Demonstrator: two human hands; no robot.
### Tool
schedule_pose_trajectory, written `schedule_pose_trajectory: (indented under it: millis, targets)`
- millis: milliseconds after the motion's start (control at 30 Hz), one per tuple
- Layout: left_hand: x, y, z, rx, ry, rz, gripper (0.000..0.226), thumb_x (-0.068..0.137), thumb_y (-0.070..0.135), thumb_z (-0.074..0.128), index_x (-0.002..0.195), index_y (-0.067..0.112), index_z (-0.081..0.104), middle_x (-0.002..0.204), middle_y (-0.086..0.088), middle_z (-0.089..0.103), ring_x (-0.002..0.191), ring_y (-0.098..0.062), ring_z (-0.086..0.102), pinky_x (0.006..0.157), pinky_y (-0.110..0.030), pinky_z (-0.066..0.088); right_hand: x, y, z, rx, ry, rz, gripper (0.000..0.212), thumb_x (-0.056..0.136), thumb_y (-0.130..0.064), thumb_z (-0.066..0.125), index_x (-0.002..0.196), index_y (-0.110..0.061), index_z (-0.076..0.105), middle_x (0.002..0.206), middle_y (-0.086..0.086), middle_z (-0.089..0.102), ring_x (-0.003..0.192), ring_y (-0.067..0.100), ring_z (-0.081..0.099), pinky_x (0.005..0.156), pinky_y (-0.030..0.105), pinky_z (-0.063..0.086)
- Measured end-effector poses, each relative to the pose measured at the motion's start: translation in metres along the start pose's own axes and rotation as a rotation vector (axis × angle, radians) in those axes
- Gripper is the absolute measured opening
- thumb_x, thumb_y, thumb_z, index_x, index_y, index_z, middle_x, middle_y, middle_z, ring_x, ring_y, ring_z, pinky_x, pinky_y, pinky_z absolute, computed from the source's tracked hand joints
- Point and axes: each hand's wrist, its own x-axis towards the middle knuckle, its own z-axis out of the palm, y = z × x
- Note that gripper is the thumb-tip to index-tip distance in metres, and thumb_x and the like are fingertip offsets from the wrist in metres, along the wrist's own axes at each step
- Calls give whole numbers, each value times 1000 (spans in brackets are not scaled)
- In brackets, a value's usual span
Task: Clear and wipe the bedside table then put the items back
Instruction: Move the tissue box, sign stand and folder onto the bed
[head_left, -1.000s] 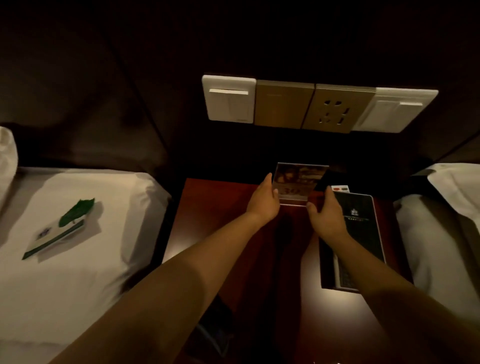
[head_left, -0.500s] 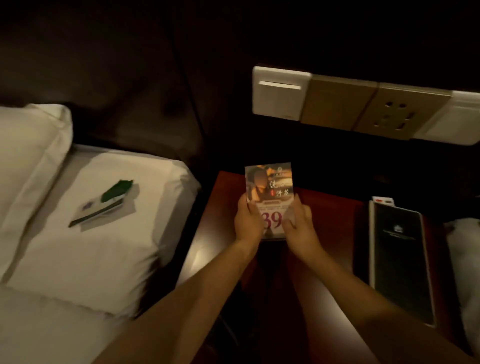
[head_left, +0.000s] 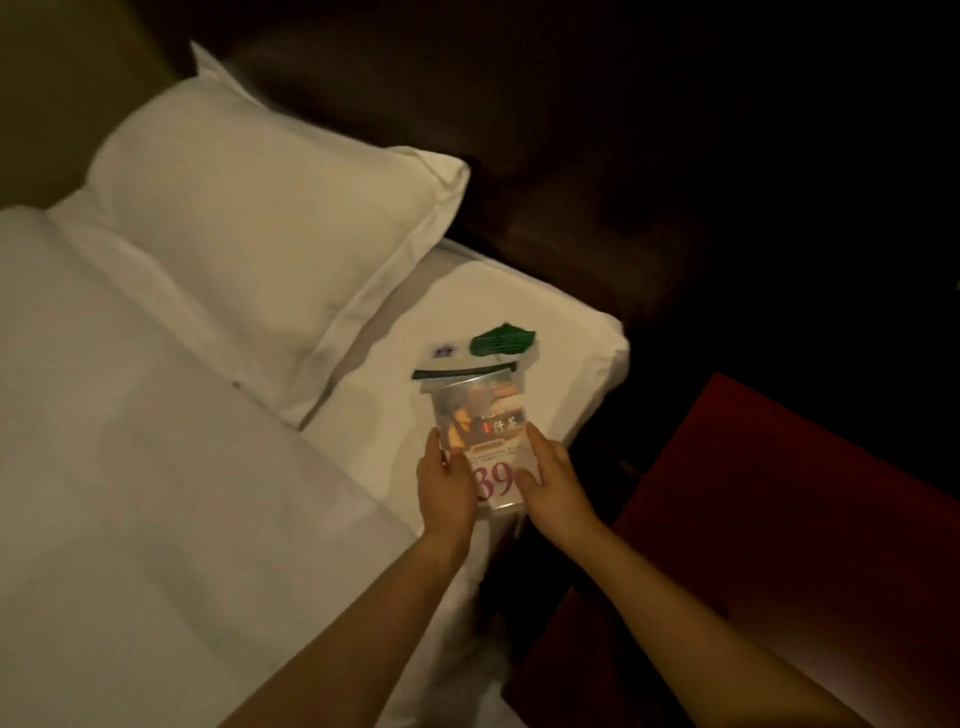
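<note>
Head view: both bare forearms reach in from the bottom edge, running up toward the centre of the frame, the left one from about 7 o'clock and the right one from about 5 o'clock. The left hand (head_left: 448, 486) is closed on the left edge of a clear acrylic sign holder (head_left: 483, 441), thumb lying over its front face. The right hand (head_left: 553, 480) clasps the opposite edge, its thumb pressed across the lower front near the printed number. The wrists are roughly level and the palms face one another, with the holder between them.

The sign holder is a clear sleeve with a printed card inside: a blurred photograph fills the upper half, a dark band with pale characters crosses the middle, and large purple-red digits "39" stand on white at the bottom. It leans back a little, with the top edge farther from the camera. It is held over the near corner of the white bed (head_left: 171, 519); whether its base touches the sheet cannot be told.

Just beyond its top edge, at 12 o'clock from it, a small white packet with a green leaf-shaped tag (head_left: 501, 340) lies on the sheet. A white pillow (head_left: 260, 228) sits at 10 o'clock from the hands. The red-brown bedside table (head_left: 779, 519) lies at 3 to 4 o'clock, its top dim.
</note>
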Motion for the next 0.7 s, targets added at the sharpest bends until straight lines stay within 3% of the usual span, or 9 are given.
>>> schedule_pose_trajectory:
  millis: [100, 200, 300, 367, 433, 567, 700]
  targets:
    - [31, -6, -41, 11, 67, -52, 24, 98, 24, 38, 110, 13, 56, 99, -15, 71, 83, -26, 70, 78, -43, 59, 20, -23, 45, -38, -85, -6, 58, 92, -8, 43, 145, -16, 20, 137, 16, 36, 125, 27, 43, 103, 24, 36]
    - [56, -15, -70, 15, 90, -102, 25, 98, 22, 38, 111, 10, 55, 100, -17, 69, 85, -30, 69, 71, -38, 60, 36, -36, 78, -54, -148, 7, 51, 91, -8, 43, 140, -18, 31, 132, 15, 42, 120, 27, 46, 91, 20, 35]
    - [74, -23, -86, 31, 95, -152, 25, 96, 22, 40, 110, 7, 55, 102, -18, 67, 86, -32, 67, 63, -32, 58, 47, -43, 98, -71, -184, 52, 48, 92, -8, 42, 138, -13, 33, 136, 16, 41, 124, 30, 44, 96, 22, 33]
    - [83, -25, -90, 62, 84, -160, 26, 96, 23, 40, 110, 6, 55, 104, -18, 68, 90, -32, 67, 76, -41, 59, 52, -44, 105, -58, -184, 41, 42, 90, -4, 42, 132, -10, 41, 133, 17, 49, 120, 32, 49, 105, 32, 39]
    - [87, -26, -91, 119, 44, -138, 29, 97, 25, 40, 111, 5, 55, 107, -19, 68, 94, -33, 67, 86, -46, 56, 53, -42, 106, -42, -179, 33, 38, 89, -2, 42, 127, -6, 46, 129, 18, 55, 116, 30, 53, 102, 37, 44]
    - [82, -24, -91, 293, 25, 55, 27, 97, 18, 40, 111, 2, 56, 109, -19, 66, 101, -33, 63, 92, -47, 51, 44, -29, 92, -71, -152, 72, 49, 94, -17, 46, 140, -8, 32, 144, 12, 42, 133, 28, 39, 113, 40, 32]
    - [60, -12, -74, 508, -14, 349, 45, 95, 11, 44, 139, 4, 40, 146, -18, 41, 133, -31, 38, 114, -42, 29, 26, -12, 57, -210, -33, 80, 62, 93, -33, 49, 144, -9, 22, 151, 12, 31, 137, 28, 28, 116, 37, 23]
